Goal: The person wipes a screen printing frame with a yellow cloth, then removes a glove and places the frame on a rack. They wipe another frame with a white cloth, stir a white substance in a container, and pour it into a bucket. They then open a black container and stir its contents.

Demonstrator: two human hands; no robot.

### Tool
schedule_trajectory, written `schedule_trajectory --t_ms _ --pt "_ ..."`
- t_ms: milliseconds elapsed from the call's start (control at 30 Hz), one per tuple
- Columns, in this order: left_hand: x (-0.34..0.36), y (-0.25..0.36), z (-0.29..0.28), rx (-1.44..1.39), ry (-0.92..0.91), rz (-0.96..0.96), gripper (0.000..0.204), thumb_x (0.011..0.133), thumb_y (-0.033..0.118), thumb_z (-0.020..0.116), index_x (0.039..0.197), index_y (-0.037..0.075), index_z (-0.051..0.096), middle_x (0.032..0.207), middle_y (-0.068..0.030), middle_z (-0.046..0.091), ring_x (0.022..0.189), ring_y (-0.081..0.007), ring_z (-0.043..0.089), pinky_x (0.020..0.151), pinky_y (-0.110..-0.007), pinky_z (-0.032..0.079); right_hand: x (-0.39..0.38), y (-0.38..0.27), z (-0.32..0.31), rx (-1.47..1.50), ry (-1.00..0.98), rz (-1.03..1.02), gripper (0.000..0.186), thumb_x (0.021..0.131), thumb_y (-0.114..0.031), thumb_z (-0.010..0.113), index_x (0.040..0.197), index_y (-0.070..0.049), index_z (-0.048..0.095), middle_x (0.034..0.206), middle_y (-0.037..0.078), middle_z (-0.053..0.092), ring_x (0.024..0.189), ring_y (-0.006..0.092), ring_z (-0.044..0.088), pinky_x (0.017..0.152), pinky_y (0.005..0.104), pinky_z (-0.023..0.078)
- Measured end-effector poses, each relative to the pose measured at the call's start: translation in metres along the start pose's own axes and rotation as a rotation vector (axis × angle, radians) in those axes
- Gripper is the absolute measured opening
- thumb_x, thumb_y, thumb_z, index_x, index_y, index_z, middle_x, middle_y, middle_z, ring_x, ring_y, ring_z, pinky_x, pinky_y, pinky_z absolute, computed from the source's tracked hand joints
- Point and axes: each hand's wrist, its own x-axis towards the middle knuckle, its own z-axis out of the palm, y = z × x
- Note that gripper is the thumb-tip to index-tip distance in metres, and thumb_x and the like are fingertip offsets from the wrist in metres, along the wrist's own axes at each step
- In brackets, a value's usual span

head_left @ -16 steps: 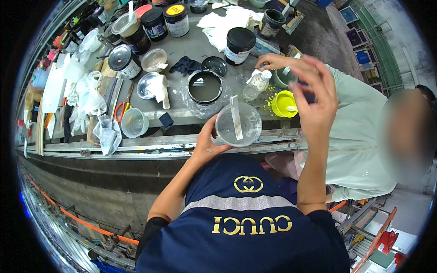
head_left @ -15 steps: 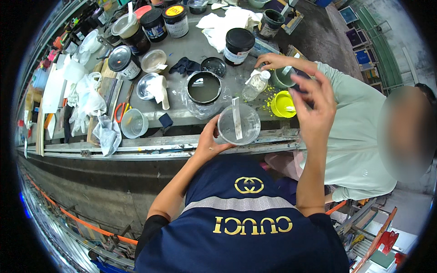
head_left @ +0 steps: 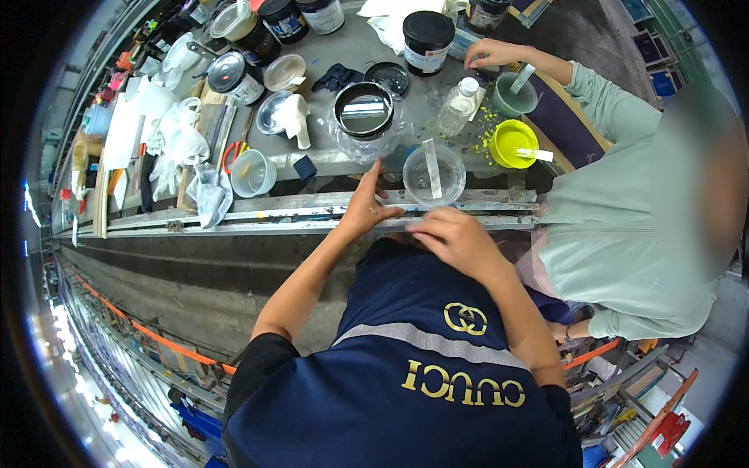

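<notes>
At the table's near edge stands a clear plastic cup (head_left: 452, 181) with a white flat stick (head_left: 433, 168) leaning inside. My left hand (head_left: 364, 207) is beside it on the left, thumb and fingers apart, holding nothing. In front of the cup is my right hand (head_left: 460, 240), its bent fingers blurred, so whether they hold anything cannot be made out. Behind my left hand sits a black-rimmed tub of dark liquid (head_left: 364, 111) in crumpled clear film. A clear bottle (head_left: 459, 109) and a bright yellow cup (head_left: 509, 143) stand to the right.
A co-worker in a pale green top (head_left: 616, 210) stands at the right, one hand (head_left: 491, 53) on the table near a green-grey cup (head_left: 515, 93). At left are orange-handled scissors (head_left: 232, 156), a translucent cup (head_left: 253, 173) and plastic bags. Metal rails (head_left: 289, 214) line the front edge.
My left hand has let go of the clear cup, which now stands on the table. My right hand has come down from its raised place to in front of the cup.
</notes>
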Motion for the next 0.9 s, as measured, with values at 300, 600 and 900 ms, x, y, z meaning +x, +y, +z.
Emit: schedule_trajectory --t_ms 300,600,900 --pt "-0.062 -0.036 -0.033 0.027 0.189 -0.124 0.106 0.08 0.003 0.075 0.167 0.008 0.016 0.138 -0.0212 0.057 0.086 -0.0179 0.063 0.079 -0.032 0.054 0.058 -0.013 0.099 -0.078 -0.026 -0.421 0.014 0.088 -0.011 0.074 0.099 -0.003 0.073 0.102 0.01 0.073 0.09 0.0301 0.07 0.082 0.0395 0.058" --pt "-0.048 -0.02 -0.212 -0.119 0.437 -0.122 0.051 0.088 0.015 0.081 0.135 0.002 0.065 0.101 -0.0056 0.074 0.083 -0.0104 0.065 0.079 -0.027 0.052 0.035 0.008 0.098 -0.098 -0.076 0.13 0.032 0.087 -0.037 0.08 0.081 -0.007 0.071 0.075 0.011 0.069 0.071 0.0345 0.068 0.067 0.0448 0.055" --pt "0.11 -0.056 -0.375 0.667 1.048 0.297 0.098 0.069 0.045 0.093 0.148 0.007 0.049 0.145 -0.0212 0.053 0.133 -0.0365 0.052 0.105 -0.05 0.043 0.025 -0.023 0.128 -0.441 -0.352 0.824 0.061 0.085 -0.038 0.081 0.133 -0.003 0.065 0.102 0.022 0.074 0.096 0.0392 0.073 0.082 0.05 0.057"
